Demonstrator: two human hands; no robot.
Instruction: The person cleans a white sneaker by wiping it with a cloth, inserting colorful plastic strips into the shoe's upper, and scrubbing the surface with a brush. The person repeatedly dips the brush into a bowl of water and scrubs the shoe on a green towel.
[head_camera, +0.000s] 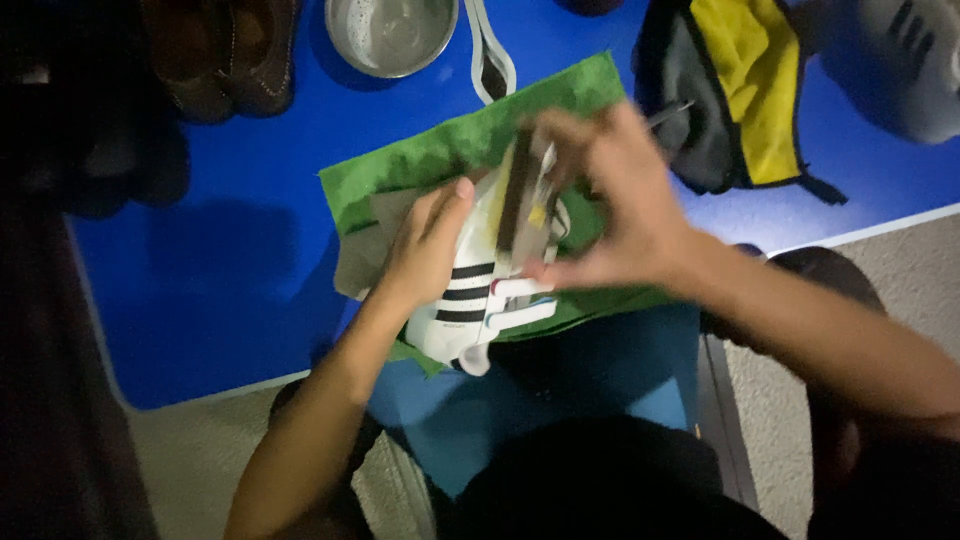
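Here, in the head view, a white sneaker (478, 290) with black stripes lies on a green cloth (470, 140) at the near edge of the blue table (200, 280). The left hand (425, 250) has its grip closed around the shoe's side. The right hand (615, 200) is blurred; its grip seems pinched on the shoe's tongue (517, 195). A metal bowl (392, 32), brown shoes (225, 55) and a yellow-and-grey bag (735, 95) sit further back.
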